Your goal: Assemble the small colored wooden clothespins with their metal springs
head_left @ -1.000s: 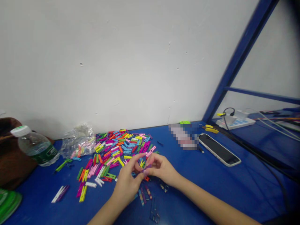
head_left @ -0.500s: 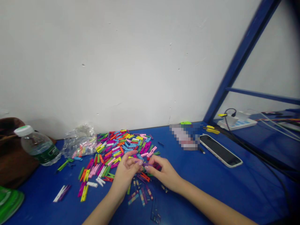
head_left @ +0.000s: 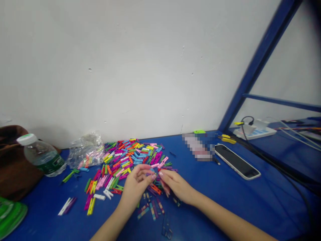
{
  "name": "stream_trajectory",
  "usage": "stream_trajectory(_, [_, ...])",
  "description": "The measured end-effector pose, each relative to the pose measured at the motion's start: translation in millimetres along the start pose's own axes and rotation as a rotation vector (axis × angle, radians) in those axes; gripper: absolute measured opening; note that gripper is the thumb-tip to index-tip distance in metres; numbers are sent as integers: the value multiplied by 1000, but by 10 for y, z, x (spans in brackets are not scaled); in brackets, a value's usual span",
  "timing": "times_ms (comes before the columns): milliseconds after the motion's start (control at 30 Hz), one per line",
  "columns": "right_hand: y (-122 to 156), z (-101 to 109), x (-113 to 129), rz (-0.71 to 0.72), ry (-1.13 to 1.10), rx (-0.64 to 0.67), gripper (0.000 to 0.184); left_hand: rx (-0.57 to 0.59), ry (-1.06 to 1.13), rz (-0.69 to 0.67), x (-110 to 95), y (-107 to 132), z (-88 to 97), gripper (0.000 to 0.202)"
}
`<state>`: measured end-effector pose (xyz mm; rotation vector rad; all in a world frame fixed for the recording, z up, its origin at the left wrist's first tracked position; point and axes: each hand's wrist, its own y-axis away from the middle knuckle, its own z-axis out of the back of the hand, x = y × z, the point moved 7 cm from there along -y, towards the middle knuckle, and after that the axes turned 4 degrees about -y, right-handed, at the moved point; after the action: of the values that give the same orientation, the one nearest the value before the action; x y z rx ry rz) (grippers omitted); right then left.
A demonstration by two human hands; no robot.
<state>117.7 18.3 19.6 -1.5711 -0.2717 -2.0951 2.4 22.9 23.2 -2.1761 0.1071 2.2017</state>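
Low centre, by slim, notched pegs, the left hand and right hand curl narrowly; whether either grip holds anything, I cannot tell. Lower left: a crinkled, see-through bag.

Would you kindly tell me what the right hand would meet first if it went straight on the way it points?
Most likely the left hand, close ahead of the right hand; depth is unclear from this one view, so it might brush the clothespins beyond instead.
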Motion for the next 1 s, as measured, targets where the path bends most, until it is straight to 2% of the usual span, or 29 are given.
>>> stream_trajectory(133, [-30, -27, -53, -26, -203, 23, 42, 6, -79, -44, -28, 11, 9, 24])
stream_trajectory(233, [-29, -29, -55, -16, -223, 26, 41, 74, -280, -111, -75, 52, -38, 18])
stream_trajectory(333, [-18, -34, -51, -20, -206, 44, 40, 110, -445, -161, -105, 98, -88, 31])
stream_trajectory(633, [13, -42, 33, 16, -112, 74, 48, 22, -426, -149, -120, 92, -4, 39])
stream_trajectory(800, [14, -50, 24, 17, -127, 65, 47, 60, -417, -170, -145, 112, -31, 39])
stream_trajectory(1000, [27, -75, 30, 48, -218, 75, 44, 136, -303, -158, -152, 115, -103, 38])
